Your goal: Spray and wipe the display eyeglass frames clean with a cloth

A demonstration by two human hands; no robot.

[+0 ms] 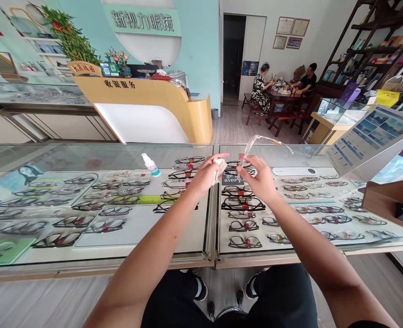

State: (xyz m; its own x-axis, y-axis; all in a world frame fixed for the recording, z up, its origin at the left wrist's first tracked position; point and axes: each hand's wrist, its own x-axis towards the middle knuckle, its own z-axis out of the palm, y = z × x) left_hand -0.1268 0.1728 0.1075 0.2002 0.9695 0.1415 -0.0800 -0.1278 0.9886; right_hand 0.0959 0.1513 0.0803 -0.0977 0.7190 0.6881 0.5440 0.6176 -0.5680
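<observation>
My right hand pinches a pair of clear-framed eyeglasses above the glass counter, with one temple arm reaching out to the right. To its left, my left hand is closed on a pale cleaning cloth, and its index finger points toward the glasses. A gap separates the two hands. On the counter left of my left hand stands a white spray bottle with a blue-green band. Part of the eyeglass frame is hidden behind my right fingers.
Rows of spectacles lie inside the glass display counter. At the right are a tilted printed board and a brown box. A wooden reception desk stands beyond, and two people sit at a table farther back.
</observation>
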